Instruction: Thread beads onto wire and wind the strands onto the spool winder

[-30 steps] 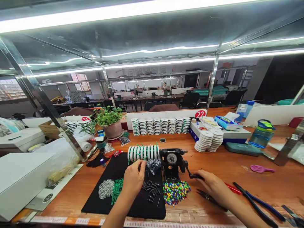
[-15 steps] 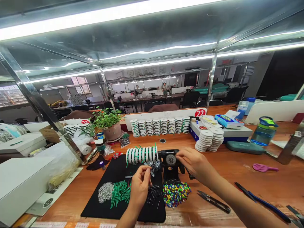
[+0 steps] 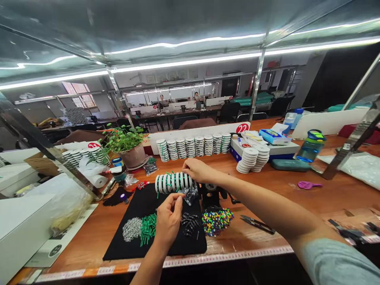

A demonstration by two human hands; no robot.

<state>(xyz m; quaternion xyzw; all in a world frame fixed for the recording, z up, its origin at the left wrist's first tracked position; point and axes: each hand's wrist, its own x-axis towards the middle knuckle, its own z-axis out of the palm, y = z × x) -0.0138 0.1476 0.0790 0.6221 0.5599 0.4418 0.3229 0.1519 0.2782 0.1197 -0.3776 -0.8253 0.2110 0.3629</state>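
Observation:
My left hand (image 3: 169, 215) is closed in a pinch above the black mat (image 3: 132, 206); what its fingertips hold is too small to make out. Reaching across from the right, my right hand (image 3: 197, 170) has its fingers bent together at the right end of a row of white spools (image 3: 169, 183) with green pieces on them. Whatever those fingers grip is hidden. Behind my right forearm sits a black machine with a dial (image 3: 210, 194), partly covered. Green tubes (image 3: 147, 229), silvery pieces (image 3: 132, 228) and black parts (image 3: 190, 223) lie around my left hand. A clear plastic bag (image 3: 190, 196) lies beside the spools.
Colourful beads (image 3: 216, 221) are heaped right of the mat, near black-handled snips (image 3: 257, 224). Stacked spools (image 3: 192, 147) line the back, with a potted plant (image 3: 130, 152) to their left. White discs (image 3: 248, 159) and a water bottle (image 3: 311, 146) stand at the right.
My right hand has moved left, from beside the machine's dial to the right end of the spool row. My left hand stays pinched near the same place. The camera view has shifted.

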